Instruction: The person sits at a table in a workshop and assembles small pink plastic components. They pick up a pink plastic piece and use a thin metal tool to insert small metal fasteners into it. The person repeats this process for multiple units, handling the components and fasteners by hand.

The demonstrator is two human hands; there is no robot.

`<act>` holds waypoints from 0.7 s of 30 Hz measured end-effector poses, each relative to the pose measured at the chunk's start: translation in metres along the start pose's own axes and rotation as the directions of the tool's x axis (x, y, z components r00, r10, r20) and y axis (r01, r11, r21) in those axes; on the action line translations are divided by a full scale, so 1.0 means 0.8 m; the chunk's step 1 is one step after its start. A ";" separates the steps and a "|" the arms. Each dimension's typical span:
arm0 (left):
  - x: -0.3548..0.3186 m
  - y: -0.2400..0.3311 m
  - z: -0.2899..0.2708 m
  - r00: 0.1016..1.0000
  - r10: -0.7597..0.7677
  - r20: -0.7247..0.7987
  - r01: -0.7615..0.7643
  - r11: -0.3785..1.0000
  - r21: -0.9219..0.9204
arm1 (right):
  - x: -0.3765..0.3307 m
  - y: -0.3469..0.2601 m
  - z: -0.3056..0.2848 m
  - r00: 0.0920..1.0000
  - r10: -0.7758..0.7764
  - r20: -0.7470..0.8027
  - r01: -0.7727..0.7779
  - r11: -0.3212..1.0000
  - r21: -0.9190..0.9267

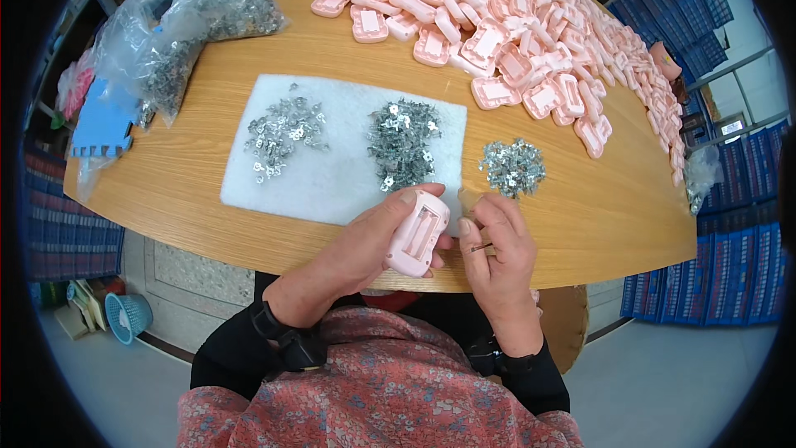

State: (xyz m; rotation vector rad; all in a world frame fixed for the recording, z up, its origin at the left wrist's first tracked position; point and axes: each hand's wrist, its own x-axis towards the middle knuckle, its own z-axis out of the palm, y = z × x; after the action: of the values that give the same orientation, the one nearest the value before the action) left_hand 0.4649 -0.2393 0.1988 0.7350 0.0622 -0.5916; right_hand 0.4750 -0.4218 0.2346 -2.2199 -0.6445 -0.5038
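Observation:
My left hand (380,232) is closed around a pale pink plastic casing (419,234), its open battery compartment facing up. Just to the right, my right hand (500,242) is pinched on a slim piece, apparently a small tool, with a thin dark end (481,246); its kind is not clear. A small gap separates the right fingers from the casing. Beyond both hands, small silver metal contacts lie on a white foam sheet (344,129), in a loose scatter (282,137) at left and a denser pile (402,145) at right. Beside the sheet, another metal pile (512,168) rests on bare wood.
A large heap of pink casings (497,41) covers the far right of the wooden table (597,216). Clear bags of metal parts (195,33) and a blue foam mat (104,120) sit at far left. Blue crates (721,274) stand beyond the table's right edge.

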 end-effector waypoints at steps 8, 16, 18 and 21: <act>-0.006 -0.001 -0.001 0.996 0.070 0.055 -0.079 0.982 0.170 | -0.005 0.000 0.001 0.750 0.471 0.464 -0.660 0.495 0.564; -0.019 0.017 0.005 0.980 0.195 0.032 -0.162 0.700 0.695 | -0.006 0.013 -0.013 0.714 0.465 0.523 -0.700 0.464 0.543; -0.022 0.028 0.016 0.981 0.187 0.046 -0.148 0.579 0.802 | -0.006 0.009 -0.014 0.705 0.472 0.529 -0.709 0.476 0.521; -0.017 0.025 0.022 0.943 0.294 0.154 -0.254 0.339 0.906 | -0.006 0.002 -0.015 0.722 0.460 0.518 -0.692 0.478 0.541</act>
State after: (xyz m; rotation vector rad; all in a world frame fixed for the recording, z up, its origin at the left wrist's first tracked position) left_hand 0.4613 -0.2323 0.2280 1.8445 -0.4091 -0.2195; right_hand 0.4704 -0.4334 0.2386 -1.5865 -0.1132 0.4281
